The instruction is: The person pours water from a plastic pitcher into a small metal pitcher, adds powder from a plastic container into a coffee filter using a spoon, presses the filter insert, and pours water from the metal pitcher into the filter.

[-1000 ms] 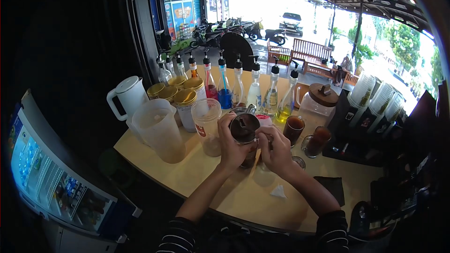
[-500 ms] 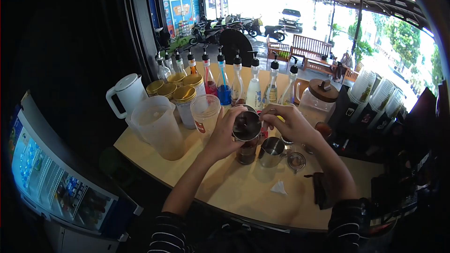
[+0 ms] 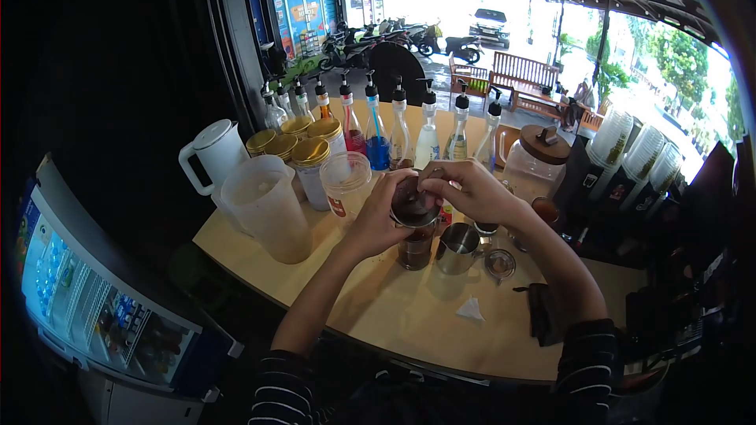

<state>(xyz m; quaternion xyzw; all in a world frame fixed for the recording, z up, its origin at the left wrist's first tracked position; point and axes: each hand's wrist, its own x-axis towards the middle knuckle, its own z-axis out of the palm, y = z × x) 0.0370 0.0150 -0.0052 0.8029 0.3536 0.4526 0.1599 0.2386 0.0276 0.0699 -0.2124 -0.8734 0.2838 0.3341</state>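
Note:
My left hand [image 3: 374, 224] is wrapped round a dark-looking metal cup [image 3: 411, 212], its mouth turned toward me. Directly below the cup stands a clear glass [image 3: 414, 252] with dark brown contents; whether the two touch I cannot tell. My right hand [image 3: 472, 195] is closed in a pinch at the cup's rim, fingertips over the opening. What it pinches, perhaps a thin handle, is hidden by the fingers. Right of the glass sits a steel pitcher [image 3: 457, 250], with a small round glass-like dish [image 3: 499, 264] beside it.
A frosted plastic jug [image 3: 268, 212], a clear plastic tub [image 3: 345, 177], gold-lidded jars [image 3: 310, 153] and a white pitcher [image 3: 216, 153] stand left. Pump bottles [image 3: 378, 145] line the back. Stacked cups [image 3: 610, 142] are right; a crumpled tissue [image 3: 470, 309] and dark pouch [image 3: 543, 315] lie in front.
My right hand has moved left and down, its fingertips now over the cup's mouth. The cup is tilted slightly differently in my left hand. The view has shifted a little.

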